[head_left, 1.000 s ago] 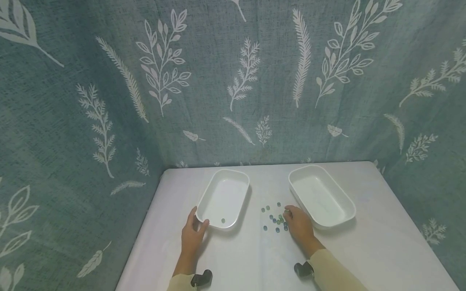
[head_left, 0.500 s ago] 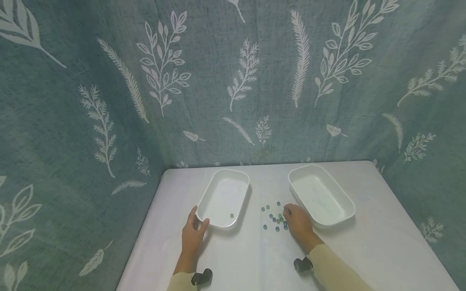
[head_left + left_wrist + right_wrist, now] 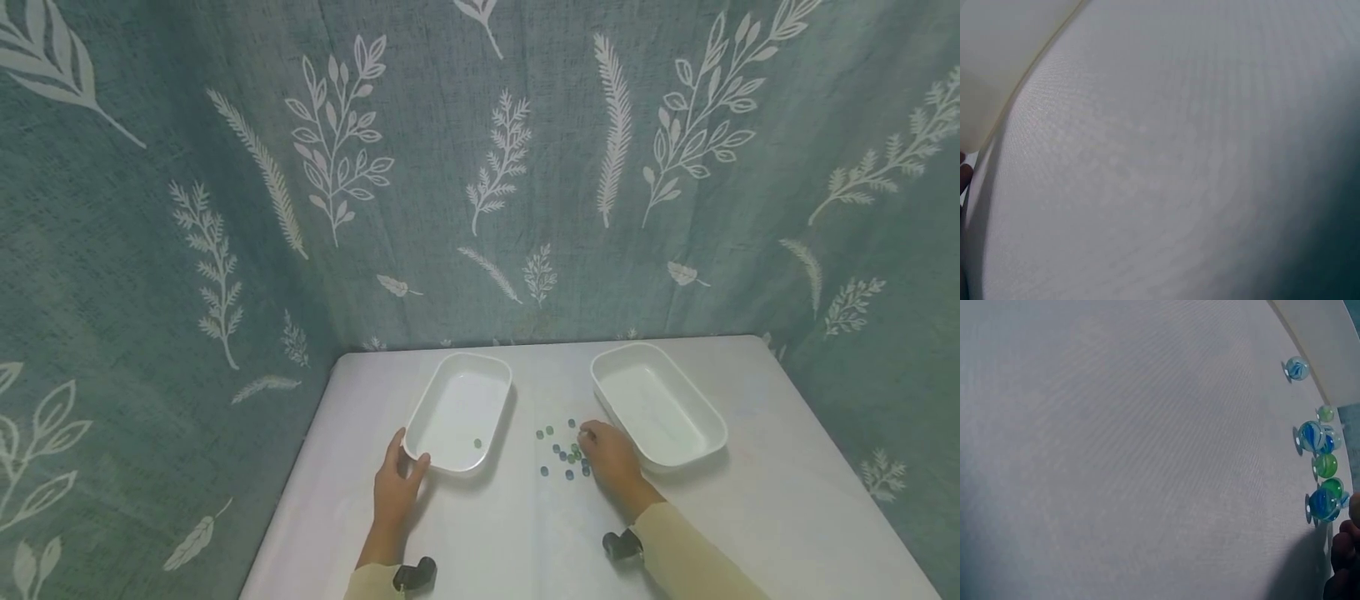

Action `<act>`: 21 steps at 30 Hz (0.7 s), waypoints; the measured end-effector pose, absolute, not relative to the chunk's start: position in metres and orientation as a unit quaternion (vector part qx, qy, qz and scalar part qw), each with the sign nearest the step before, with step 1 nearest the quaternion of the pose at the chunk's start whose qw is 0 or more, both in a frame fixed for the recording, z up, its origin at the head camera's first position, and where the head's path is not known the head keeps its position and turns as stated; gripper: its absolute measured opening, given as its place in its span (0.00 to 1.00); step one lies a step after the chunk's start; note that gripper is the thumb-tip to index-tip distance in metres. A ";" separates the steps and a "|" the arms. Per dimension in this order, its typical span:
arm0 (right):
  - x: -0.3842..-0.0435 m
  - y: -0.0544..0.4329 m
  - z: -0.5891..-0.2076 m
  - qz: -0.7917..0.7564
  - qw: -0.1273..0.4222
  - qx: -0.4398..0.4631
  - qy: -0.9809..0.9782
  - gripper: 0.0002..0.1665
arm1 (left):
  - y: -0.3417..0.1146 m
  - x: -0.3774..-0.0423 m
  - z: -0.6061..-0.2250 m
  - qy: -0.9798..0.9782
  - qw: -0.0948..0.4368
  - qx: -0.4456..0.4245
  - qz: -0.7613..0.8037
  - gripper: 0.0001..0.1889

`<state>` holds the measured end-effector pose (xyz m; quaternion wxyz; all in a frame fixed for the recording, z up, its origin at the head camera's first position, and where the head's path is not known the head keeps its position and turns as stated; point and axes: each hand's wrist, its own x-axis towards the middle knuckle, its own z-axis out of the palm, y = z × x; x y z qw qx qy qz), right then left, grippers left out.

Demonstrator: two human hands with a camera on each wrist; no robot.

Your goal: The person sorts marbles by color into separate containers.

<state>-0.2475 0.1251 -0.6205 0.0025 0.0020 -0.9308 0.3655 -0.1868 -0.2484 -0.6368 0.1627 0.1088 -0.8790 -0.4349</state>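
My left hand [image 3: 396, 487] grips the near left corner of a white rectangular dish [image 3: 459, 408], thumb on the near side and fingers along the left side. One green marble [image 3: 477, 443] lies inside that dish. To the right, my right hand [image 3: 613, 460] is low over the table with curled fingers, pinching a small marble [image 3: 583, 432] at the fingertips. Several clear glass marbles with blue or green swirls lie loose beside it, among them a blue marble [image 3: 1324, 504] and a green marble [image 3: 1325, 465] close to the fingers in the right wrist view.
A second white dish [image 3: 660, 406] stands slanted just behind and right of my right hand. Both dishes are on a white-covered table [image 3: 487, 533]. A green-blue curtain [image 3: 427, 167] with white leaf prints hangs behind and along the sides.
The green marble in the left dish has rolled right and slightly away from me. Both hands hold nearly the same places; the head view has shifted a little.
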 end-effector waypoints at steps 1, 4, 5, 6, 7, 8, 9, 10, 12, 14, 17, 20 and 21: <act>-0.248 0.124 -0.620 0.365 0.004 0.004 -0.931 0.21 | -0.248 -0.187 -0.636 -0.878 0.164 0.108 -0.435 0.39; -0.249 0.122 -0.617 0.368 0.012 0.012 -0.930 0.20 | -0.248 -0.186 -0.635 -0.876 0.168 0.107 -0.438 0.39; -0.249 0.121 -0.616 0.368 0.016 0.018 -0.930 0.20 | -0.247 -0.186 -0.635 -0.877 0.167 0.110 -0.438 0.39; -0.250 0.119 -0.615 0.369 0.017 0.020 -0.929 0.20 | -0.247 -0.186 -0.634 -0.876 0.167 0.112 -0.439 0.39; -0.251 0.118 -0.614 0.370 0.019 0.026 -0.928 0.19 | -0.247 -0.187 -0.635 -0.877 0.165 0.115 -0.437 0.39; -0.252 0.116 -0.613 0.371 0.021 0.029 -0.928 0.19 | -0.247 -0.187 -0.635 -0.877 0.163 0.117 -0.436 0.39; -0.253 0.114 -0.612 0.372 0.022 0.030 -0.928 0.18 | -0.247 -0.187 -0.635 -0.878 0.162 0.119 -0.434 0.39; -0.254 0.112 -0.611 0.368 0.024 0.032 -0.929 0.18 | -0.247 -0.187 -0.636 -0.879 0.160 0.120 -0.433 0.39; -0.258 0.109 -0.610 0.368 0.023 0.034 -0.929 0.18 | -0.247 -0.187 -0.636 -0.879 0.159 0.122 -0.434 0.39; -0.261 0.105 -0.608 0.366 0.019 0.031 -0.930 0.19 | -0.248 -0.188 -0.637 -0.878 0.160 0.119 -0.435 0.39; -0.264 0.100 -0.603 0.376 0.011 0.028 -0.926 0.20 | -0.249 -0.188 -0.638 -0.878 0.161 0.116 -0.437 0.40; -0.267 0.094 -0.599 0.385 0.008 0.028 -0.922 0.19 | -0.249 -0.189 -0.639 -0.880 0.160 0.116 -0.433 0.40; -0.268 0.093 -0.597 0.392 0.010 0.029 -0.919 0.19 | -0.249 -0.189 -0.639 -0.880 0.158 0.117 -0.432 0.40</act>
